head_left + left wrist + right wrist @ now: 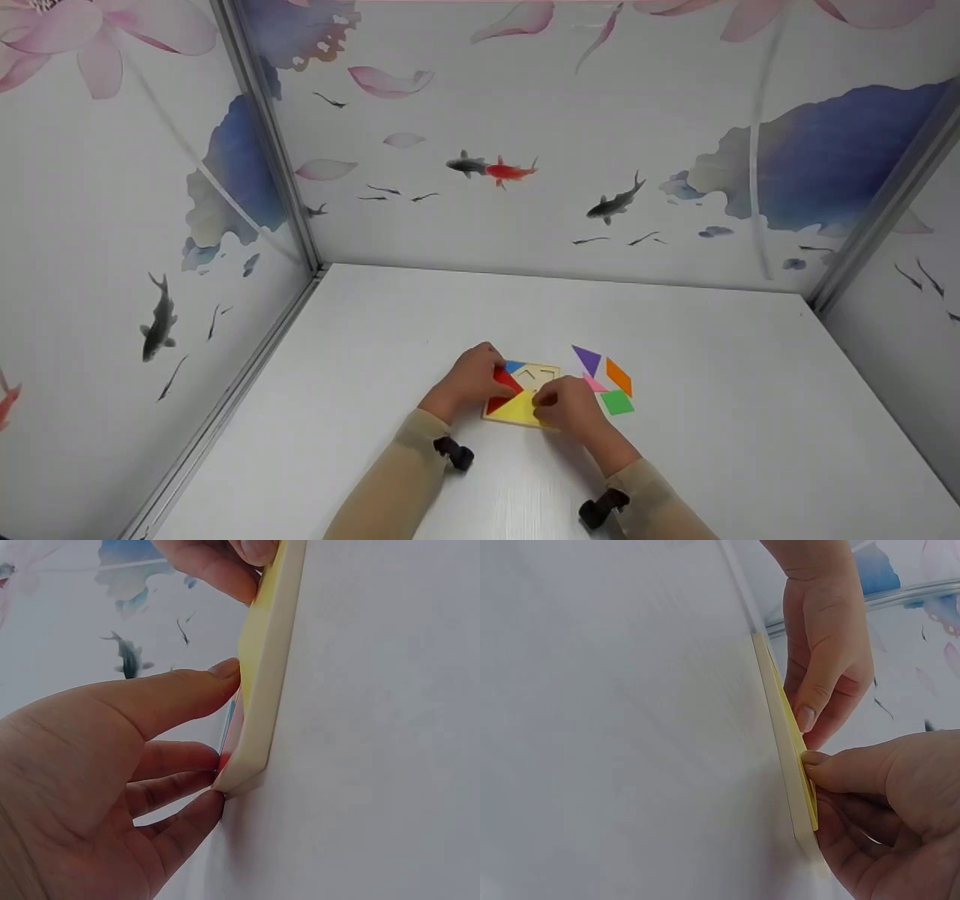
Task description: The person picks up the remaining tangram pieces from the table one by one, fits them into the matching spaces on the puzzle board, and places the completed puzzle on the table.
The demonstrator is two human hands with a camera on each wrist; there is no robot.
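A pale wooden tangram board [553, 370] lies on the table, with a red piece [508, 381], a blue piece [514, 366] and a yellow triangle [516, 410] in it. My left hand [472, 379] holds the board at its left side; in the left wrist view its thumb [225, 669] presses at the yellow piece's edge while the other fingertips meet the board's rim. The right hand [574, 409] pinches the yellow triangle near its right end between thumb and fingers. In the right wrist view that yellow end [812, 814] stands slightly proud of the rim.
Right of the board lie a purple triangle [589, 359], an orange parallelogram [619, 376], a pink triangle [594, 383] and a green square [617, 403]. Printed panels [525, 232] enclose the white table [390, 322] at the back and both sides.
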